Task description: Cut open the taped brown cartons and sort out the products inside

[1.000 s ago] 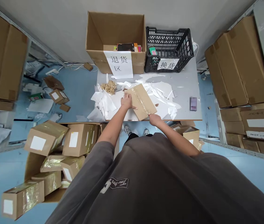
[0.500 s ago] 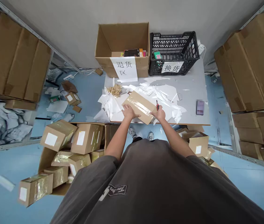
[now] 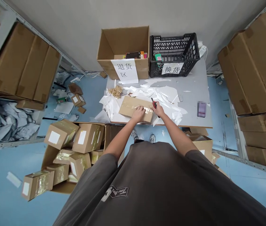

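A taped cardboard box (image 3: 129, 106) lies slightly turned near the front edge of the table. My left hand (image 3: 138, 114) presses on its front part, fingers bent and close together over the clear tape. At the box's right end, my right hand (image 3: 158, 110) is closed around a red and black utility knife (image 3: 154, 103). The knife points up and away from me; whether its blade is out is too small to make out. White paper scraps (image 3: 110, 105) and a crumpled brown wad (image 3: 116, 91) lie around the box.
Behind stand a large open carton (image 3: 123, 69) with a paper sign and a black plastic crate (image 3: 189, 64). A phone (image 3: 201, 109) lies on the table's right. Left of me, a big carton (image 3: 63, 187) holds several taped boxes. Shelves with cartons (image 3: 252, 62) flank both sides.
The box has turned to lie more nearly level with the table edge. My left hand has moved right, from its left end onto its front part. My right hand has shifted slightly away from me.
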Tool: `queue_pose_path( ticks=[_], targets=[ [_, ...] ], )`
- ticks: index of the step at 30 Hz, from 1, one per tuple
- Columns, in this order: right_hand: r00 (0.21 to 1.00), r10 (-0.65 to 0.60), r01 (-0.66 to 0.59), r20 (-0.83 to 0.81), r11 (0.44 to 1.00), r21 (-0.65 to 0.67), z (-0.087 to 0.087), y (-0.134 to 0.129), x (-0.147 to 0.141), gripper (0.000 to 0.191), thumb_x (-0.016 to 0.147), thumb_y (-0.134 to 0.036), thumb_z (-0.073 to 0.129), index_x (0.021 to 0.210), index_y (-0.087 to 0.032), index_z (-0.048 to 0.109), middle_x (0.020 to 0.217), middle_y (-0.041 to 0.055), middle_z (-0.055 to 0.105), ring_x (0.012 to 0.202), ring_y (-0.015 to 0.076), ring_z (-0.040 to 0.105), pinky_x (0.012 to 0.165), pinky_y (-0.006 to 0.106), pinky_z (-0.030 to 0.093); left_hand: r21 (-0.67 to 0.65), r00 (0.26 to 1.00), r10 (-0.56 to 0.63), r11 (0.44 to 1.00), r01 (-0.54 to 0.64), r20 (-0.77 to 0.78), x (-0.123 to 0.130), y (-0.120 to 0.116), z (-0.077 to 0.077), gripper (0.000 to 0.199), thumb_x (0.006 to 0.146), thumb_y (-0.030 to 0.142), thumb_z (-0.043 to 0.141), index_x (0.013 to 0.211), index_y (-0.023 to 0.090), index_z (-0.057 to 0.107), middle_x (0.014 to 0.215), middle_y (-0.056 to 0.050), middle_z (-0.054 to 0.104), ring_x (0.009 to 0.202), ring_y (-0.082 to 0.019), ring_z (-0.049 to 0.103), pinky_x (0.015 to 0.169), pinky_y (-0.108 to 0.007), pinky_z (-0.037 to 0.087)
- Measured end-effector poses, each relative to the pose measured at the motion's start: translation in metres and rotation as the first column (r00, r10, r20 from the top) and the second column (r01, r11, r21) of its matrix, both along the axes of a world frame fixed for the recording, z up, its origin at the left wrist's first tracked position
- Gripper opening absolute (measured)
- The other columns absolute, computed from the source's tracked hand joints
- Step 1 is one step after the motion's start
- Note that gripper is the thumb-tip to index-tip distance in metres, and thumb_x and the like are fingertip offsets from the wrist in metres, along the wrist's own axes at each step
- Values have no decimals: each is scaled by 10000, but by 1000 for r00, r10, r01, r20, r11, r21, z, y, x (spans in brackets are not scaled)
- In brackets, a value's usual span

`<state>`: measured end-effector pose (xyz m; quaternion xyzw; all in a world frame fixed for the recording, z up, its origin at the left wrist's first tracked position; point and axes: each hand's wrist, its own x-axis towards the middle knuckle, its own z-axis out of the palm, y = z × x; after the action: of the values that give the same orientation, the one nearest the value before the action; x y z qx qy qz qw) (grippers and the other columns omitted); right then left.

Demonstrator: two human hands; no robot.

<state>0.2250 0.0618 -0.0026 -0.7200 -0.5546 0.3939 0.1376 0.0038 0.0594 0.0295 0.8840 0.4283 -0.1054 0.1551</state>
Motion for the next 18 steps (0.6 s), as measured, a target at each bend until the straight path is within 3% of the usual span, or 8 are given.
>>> queue_pose_path(
  ticks=[2,4,7,11,14,18],
  targets=[
    [993,28,-29,-112,1000,-8,0,-16,15,392,1120,-592,457,1345,-275,512,876,13,748,806,278,746,914,405,562,-19,999,18,1000,-18,33,-1,-3,-4,901,699,346,952,1484,166,547,1704,-231,433,1608,-407,382,1279,-488,356],
    [974,98,-108,-204,993,-38,0,-35,27,369,1135,-578,398,1245,-273,575,746,-14,687,659,250,702,808,362,572,-54,999,36,998,-35,36,-2,-5,-8,958,685,323,952,1520,148,517,1759,-230,373,1650,-397,344,1315,-471,330],
    [943,158,-196,-295,975,-105,0,-55,39,342,1116,-567,449,1154,-271,617,676,-33,632,543,214,638,677,323,556,-87,998,62,994,-61,5,-2,-4,-14,1052,668,313,956,1578,104,471,1755,-264,386,1655,-399,356,1340,-461,299],
    [918,146,-230,-368,953,-197,-1,-60,45,386,1068,-629,541,1115,-258,634,605,-56,576,447,182,563,541,293,506,-105,995,79,991,-86,-60,2,0,-16,1239,638,348,985,1665,48,360,1692,-316,460,1649,-401,375,1339,-451,289],
    [875,204,-330,-438,914,-234,-4,-63,45,435,987,-687,656,1007,-252,651,622,-40,608,493,187,588,557,309,536,-94,992,78,992,-88,-101,7,0,-12,1273,645,368,990,1690,67,328,1688,-314,467,1652,-391,369,1324,-464,310],
    [868,274,-355,-415,926,-130,-10,-83,36,421,980,-666,652,940,-249,694,848,15,734,853,249,720,844,383,615,-106,992,70,991,-81,-110,9,2,-3,1231,675,465,999,1677,126,370,1670,-271,513,1620,-390,417,1285,-466,381]
  ],
)
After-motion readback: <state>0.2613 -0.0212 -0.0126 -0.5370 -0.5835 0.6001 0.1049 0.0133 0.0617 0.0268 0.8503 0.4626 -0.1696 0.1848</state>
